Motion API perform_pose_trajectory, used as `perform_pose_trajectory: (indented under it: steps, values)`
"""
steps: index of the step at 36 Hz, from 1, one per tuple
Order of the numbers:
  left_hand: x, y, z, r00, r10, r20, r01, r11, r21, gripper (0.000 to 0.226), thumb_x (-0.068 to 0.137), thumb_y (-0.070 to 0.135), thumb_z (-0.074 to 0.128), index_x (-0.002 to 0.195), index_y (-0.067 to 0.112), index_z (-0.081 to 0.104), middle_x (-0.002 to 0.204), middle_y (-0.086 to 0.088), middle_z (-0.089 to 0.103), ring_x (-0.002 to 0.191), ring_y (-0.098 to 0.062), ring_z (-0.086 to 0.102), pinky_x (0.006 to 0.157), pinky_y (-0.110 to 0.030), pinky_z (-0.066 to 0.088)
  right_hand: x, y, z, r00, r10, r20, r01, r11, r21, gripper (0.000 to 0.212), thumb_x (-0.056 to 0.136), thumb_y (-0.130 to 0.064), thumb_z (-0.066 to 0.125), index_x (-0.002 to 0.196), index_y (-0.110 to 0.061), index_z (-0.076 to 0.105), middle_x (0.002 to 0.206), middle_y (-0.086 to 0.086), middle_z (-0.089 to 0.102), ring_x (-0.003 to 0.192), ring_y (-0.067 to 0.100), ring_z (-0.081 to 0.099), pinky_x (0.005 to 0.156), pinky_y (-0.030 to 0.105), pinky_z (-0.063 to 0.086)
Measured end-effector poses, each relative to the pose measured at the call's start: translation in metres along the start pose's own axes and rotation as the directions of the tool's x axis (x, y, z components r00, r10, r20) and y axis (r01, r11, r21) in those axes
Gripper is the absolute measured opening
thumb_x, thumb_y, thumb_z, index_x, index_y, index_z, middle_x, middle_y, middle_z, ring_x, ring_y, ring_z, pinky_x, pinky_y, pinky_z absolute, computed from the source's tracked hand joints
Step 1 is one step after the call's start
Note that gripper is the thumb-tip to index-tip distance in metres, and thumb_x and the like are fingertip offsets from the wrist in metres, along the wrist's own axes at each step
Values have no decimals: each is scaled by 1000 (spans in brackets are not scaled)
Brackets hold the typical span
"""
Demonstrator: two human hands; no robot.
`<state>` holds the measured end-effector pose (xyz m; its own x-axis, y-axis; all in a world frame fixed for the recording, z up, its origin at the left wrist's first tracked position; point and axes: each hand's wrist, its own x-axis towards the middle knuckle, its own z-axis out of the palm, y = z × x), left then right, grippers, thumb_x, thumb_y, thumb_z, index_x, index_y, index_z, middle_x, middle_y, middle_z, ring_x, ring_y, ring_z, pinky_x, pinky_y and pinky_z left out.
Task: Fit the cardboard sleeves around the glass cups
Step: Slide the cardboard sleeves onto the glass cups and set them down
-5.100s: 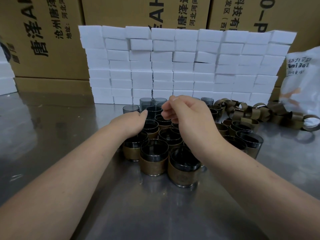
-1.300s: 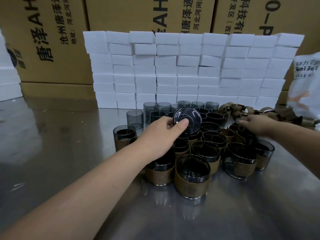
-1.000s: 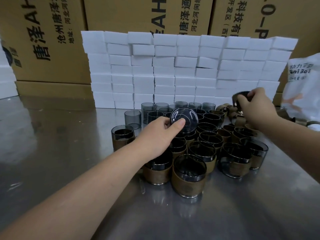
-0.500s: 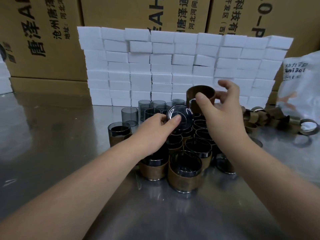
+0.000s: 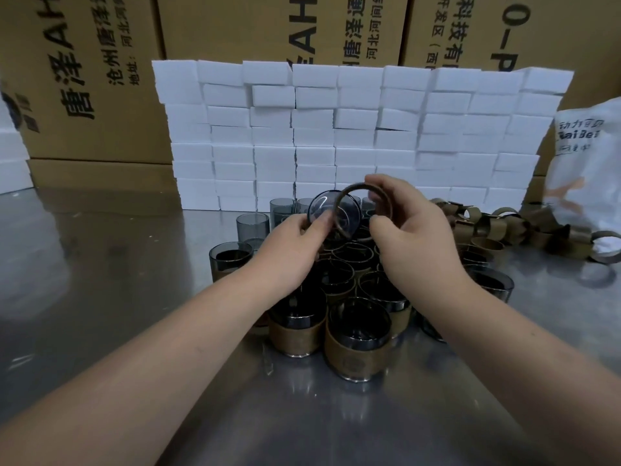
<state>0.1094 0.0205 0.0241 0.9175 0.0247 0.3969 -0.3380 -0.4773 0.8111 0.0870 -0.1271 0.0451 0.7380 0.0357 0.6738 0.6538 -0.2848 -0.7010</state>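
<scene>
My left hand (image 5: 289, 250) grips a dark glass cup (image 5: 324, 208) tipped on its side, its round base turned toward me. My right hand (image 5: 413, 237) pinches a brown cardboard sleeve (image 5: 364, 210) by its rim and holds its open ring against the cup's base end. Below both hands stands a cluster of cups wearing sleeves (image 5: 358, 341). Several bare grey cups (image 5: 252, 227) stand behind and to the left of the cluster. A heap of loose sleeves (image 5: 497, 227) lies to the right.
A wall of stacked white foam blocks (image 5: 356, 136) stands behind the cups, with big cardboard boxes (image 5: 87, 72) behind it. A white plastic bag (image 5: 588, 169) sits at the far right. The steel table (image 5: 117, 297) shows bare metal on the left and in front.
My right hand has brought the sleeve leftward and down from beside the cup onto its base end. My left hand keeps its grip on the tipped cup.
</scene>
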Motion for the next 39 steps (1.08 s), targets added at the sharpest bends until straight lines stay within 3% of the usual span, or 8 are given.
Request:
perform_pose_trajectory:
  steps: [8,11,16,20,29,33,36,39]
  values:
    - [-3,12,4,995,90,-40,-92,995,-41,34,85,59,40,71,30,49,61,15,57,61,3,52,62,-27,37,-10,0,10,997,54,-60,-54,999,6,53,79,8,38,113,-29,56,119,-23,48,105,-10,49,97,12,37]
    - [-6,18,6,994,100,-33,-102,991,-81,38,74,61,33,79,28,50,73,10,54,75,-13,53,76,-34,43,-8,-1,9,993,91,-81,-89,996,23,50,84,7,41,120,-25,54,130,-17,45,118,-1,47,104,20,37]
    - [-11,24,6,990,140,20,-134,976,-172,36,77,57,30,102,39,50,94,12,60,84,-3,57,83,-28,43,-6,-4,6,978,208,-17,-203,968,150,56,91,3,42,136,-30,42,122,-19,50,100,-12,53,75,4,45]
    - [-12,29,4,988,141,58,-130,977,-167,79,76,58,29,145,20,25,140,-1,44,127,-15,42,108,-42,32,-7,-6,6,974,224,-23,-218,964,152,56,90,4,41,137,-27,44,131,-10,49,116,2,51,95,19,46]
    - [-13,27,4,991,125,42,-118,981,-152,55,99,31,31,148,21,9,155,6,12,139,-7,17,115,-36,18,-3,-17,4,948,316,-41,-307,940,153,57,87,6,32,136,-21,46,111,-13,54,100,-1,55,92,21,46]
    - [-17,29,7,984,162,71,-144,968,-207,71,81,43,28,147,22,14,153,9,18,137,-5,23,115,-32,20,-3,-18,3,934,355,-44,-345,927,147,57,88,4,33,139,-19,42,130,-1,52,110,8,53,99,26,43]
    - [-20,27,7,963,250,100,-243,967,-72,85,77,63,29,148,21,8,155,11,7,130,15,5,99,4,3,-3,-18,4,928,366,-62,-354,923,153,54,89,2,34,138,-19,43,129,-1,53,108,9,55,99,29,44]
    - [-19,27,7,954,281,102,-290,953,83,99,70,71,33,148,21,0,156,8,0,137,6,-1,103,-5,4,-4,-19,4,929,365,-57,-349,919,183,54,88,1,37,137,-19,44,127,2,56,113,15,55,102,34,43]
